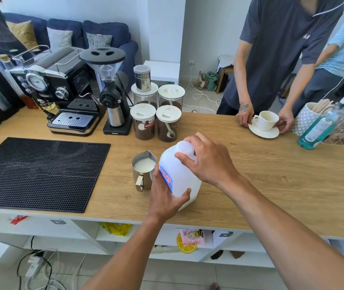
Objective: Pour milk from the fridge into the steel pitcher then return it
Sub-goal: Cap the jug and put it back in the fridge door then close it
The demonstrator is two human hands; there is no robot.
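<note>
A white plastic milk jug (180, 178) with a blue and red label stands upright on the wooden counter (271, 164). My left hand (164, 195) wraps around its lower body. My right hand (206, 162) rests on top of the jug, fingers around its white cap (184, 147). Just left of the jug, touching or nearly touching it, stands the steel pitcher (144, 171) with milk inside, spout pointing away and handle toward me. The fridge is not in view.
A black rubber mat (37, 172) covers the counter's left part. Behind stand an espresso machine (62, 95), a grinder (112, 91) and several coffee canisters (156, 114). A person across the counter holds a white cup and saucer (266, 124). A blue bottle (317, 128) lies far right.
</note>
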